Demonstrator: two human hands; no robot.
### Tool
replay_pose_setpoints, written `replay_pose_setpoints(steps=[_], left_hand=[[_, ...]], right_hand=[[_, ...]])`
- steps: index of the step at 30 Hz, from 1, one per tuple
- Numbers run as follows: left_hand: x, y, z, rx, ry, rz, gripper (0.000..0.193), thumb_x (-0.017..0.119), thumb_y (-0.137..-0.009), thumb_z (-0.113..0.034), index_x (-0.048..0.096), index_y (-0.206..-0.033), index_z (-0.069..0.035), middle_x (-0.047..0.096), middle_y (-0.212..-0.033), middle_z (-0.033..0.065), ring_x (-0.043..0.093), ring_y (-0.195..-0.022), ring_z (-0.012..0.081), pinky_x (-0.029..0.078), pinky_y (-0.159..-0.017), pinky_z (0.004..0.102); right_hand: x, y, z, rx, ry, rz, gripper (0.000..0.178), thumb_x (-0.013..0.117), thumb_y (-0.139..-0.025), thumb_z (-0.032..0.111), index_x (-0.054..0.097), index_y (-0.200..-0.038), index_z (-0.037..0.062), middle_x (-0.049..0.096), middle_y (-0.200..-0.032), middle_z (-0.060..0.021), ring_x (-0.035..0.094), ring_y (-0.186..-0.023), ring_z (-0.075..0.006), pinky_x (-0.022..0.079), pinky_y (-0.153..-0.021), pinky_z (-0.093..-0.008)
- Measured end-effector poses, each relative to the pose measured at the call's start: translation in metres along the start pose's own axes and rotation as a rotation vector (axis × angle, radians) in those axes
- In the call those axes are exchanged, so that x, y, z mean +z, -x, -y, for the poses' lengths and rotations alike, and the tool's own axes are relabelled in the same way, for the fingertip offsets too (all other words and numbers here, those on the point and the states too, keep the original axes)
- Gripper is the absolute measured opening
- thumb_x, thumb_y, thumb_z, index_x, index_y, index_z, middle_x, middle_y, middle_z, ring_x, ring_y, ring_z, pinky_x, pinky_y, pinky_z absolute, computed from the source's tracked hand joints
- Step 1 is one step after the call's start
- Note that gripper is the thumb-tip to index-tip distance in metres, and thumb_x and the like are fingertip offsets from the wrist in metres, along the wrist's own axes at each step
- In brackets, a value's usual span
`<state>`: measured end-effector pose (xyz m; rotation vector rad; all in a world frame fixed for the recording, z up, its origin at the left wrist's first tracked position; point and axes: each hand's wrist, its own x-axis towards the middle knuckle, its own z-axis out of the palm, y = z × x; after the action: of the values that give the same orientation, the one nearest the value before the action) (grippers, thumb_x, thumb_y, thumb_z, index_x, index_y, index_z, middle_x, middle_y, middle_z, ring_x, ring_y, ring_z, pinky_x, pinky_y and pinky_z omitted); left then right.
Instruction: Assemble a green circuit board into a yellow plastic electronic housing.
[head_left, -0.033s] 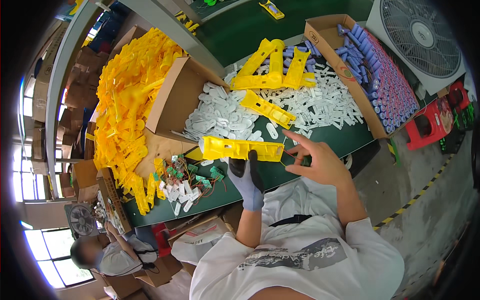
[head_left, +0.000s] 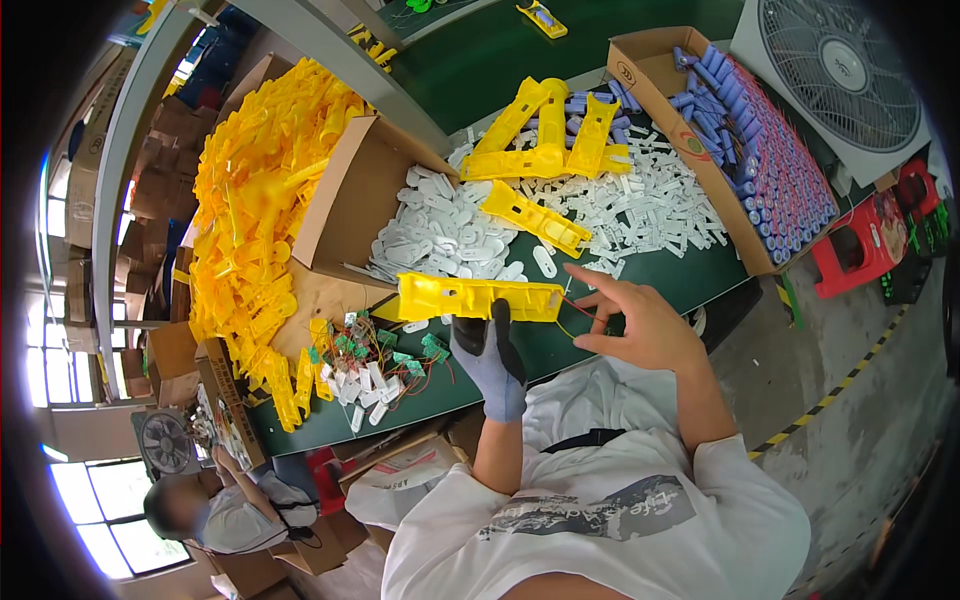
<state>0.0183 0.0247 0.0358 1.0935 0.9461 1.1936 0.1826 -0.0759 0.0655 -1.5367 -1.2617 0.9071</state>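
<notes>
My left hand [head_left: 492,365], in a grey glove with dark fingertips, grips a long yellow plastic housing half [head_left: 475,298] from below and holds it level above the table's near edge. Thin red and yellow wires [head_left: 572,306] come out of the housing's right end. They reach the fingers of my bare right hand [head_left: 645,325], whose index finger and thumb are spread apart. Another yellow housing half [head_left: 537,218] lies just beyond, next to a single white oval plastic piece [head_left: 544,262].
Yellow parts [head_left: 265,210] are heaped at left beside a tipped cardboard box [head_left: 345,195] spilling white oval pieces [head_left: 440,225]. Wired green circuit boards [head_left: 435,347] lie nearer. At right, a carton [head_left: 660,100] holds purple cylindrical cells [head_left: 745,140] by a fan [head_left: 845,70]. A co-worker [head_left: 240,515] sits at left.
The yellow housing half and my left hand have shifted slightly left. The red wire now stretches more plainly toward my right hand, which has barely moved.
</notes>
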Motion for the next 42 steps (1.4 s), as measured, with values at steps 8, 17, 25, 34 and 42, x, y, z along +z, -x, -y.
replay_pose_setpoints(steps=[8, 17, 25, 34, 42], left_hand=[[-0.006, -0.01, -0.033, 0.251, -0.002, -0.118, 0.023, 0.063, -0.087, -0.002, 0.054, -0.108, 0.001, 0.059, -0.099, 0.0057, 0.056, -0.09, 0.0125, 0.045, -0.082, 0.0287], [-0.006, -0.013, -0.045, 0.222, 0.195, -0.037, 0.026, 0.063, -0.088, -0.005, 0.051, -0.111, 0.0, 0.059, -0.103, 0.008, 0.057, -0.092, 0.0154, 0.047, -0.086, 0.0306], [-0.011, -0.021, -0.047, 0.184, 0.334, 0.02, 0.029, 0.058, -0.088, -0.004, 0.051, -0.116, -0.001, 0.058, -0.106, 0.0093, 0.058, -0.097, 0.0186, 0.046, -0.091, 0.035], [-0.015, -0.027, -0.04, 0.151, 0.289, 0.034, 0.033, 0.058, -0.088, -0.006, 0.049, -0.119, -0.001, 0.057, -0.11, 0.0109, 0.059, -0.098, 0.0216, 0.05, -0.09, 0.04], [-0.013, -0.024, -0.039, 0.144, 0.112, -0.04, 0.054, 0.049, -0.085, 0.006, 0.037, -0.138, -0.001, 0.053, -0.121, 0.0124, 0.056, -0.105, 0.0213, 0.047, -0.093, 0.0368]], right_hand=[[-0.007, 0.004, -0.009, -0.363, -0.147, 0.091, 0.072, 0.073, -0.071, 0.009, 0.046, -0.138, 0.0091, 0.069, -0.095, -0.0098, 0.065, -0.094, -0.0229, 0.047, -0.088, -0.0352], [-0.005, 0.001, -0.026, -0.241, -0.32, 0.361, 0.064, 0.061, -0.071, 0.013, 0.052, -0.133, 0.0069, 0.065, -0.119, -0.0099, 0.064, -0.099, -0.0178, 0.048, -0.072, -0.0281], [0.023, 0.006, -0.059, -0.276, -0.947, 0.236, 0.056, 0.062, -0.077, 0.019, 0.054, -0.129, -0.002, 0.066, -0.109, -0.0151, 0.063, -0.097, -0.0195, 0.048, -0.072, -0.0259], [0.029, 0.011, -0.037, -0.229, -0.526, -0.192, 0.041, 0.072, -0.075, 0.007, 0.06, -0.113, 0.0002, 0.066, -0.087, -0.0049, 0.062, -0.079, -0.0098, 0.043, -0.06, -0.0208], [0.033, 0.007, -0.049, -0.369, -0.611, -0.38, 0.031, 0.071, -0.076, -0.001, 0.061, -0.106, 0.0012, 0.064, -0.081, -0.0046, 0.06, -0.078, -0.0085, 0.049, -0.061, -0.0208]])
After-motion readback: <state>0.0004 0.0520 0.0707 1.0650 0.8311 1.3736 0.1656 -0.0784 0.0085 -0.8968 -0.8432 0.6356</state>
